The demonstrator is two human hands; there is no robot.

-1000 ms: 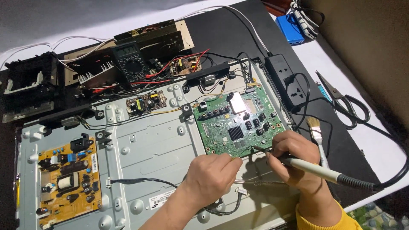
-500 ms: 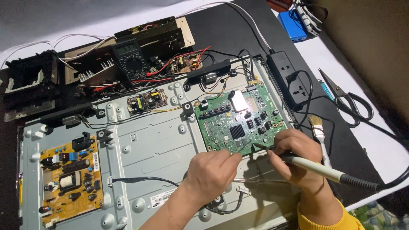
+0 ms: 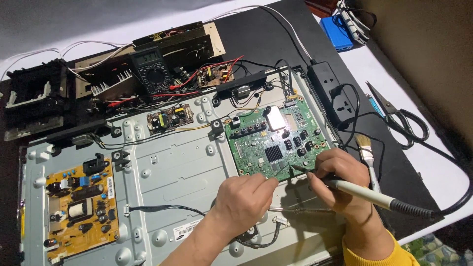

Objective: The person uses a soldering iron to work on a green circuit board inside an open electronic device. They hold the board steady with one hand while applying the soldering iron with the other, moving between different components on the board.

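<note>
Both hands barely shifted: my right hand (image 3: 345,180) gripped the iron (image 3: 367,193), left hand (image 3: 244,199) curled closed near the board (image 3: 276,140).

Circuit board (image 3: 276,143): green, black chips, one silver patch. Second board (image 3: 81,212), left edge of the grey metal panel (image 3: 182,167): yellow-orange. Soldering iron (image 3: 362,193): cream handle, black cord. Sleeve (image 3: 377,256): yellow. Power strip (image 3: 327,93): black. Box (image 3: 337,33): blue.
</note>
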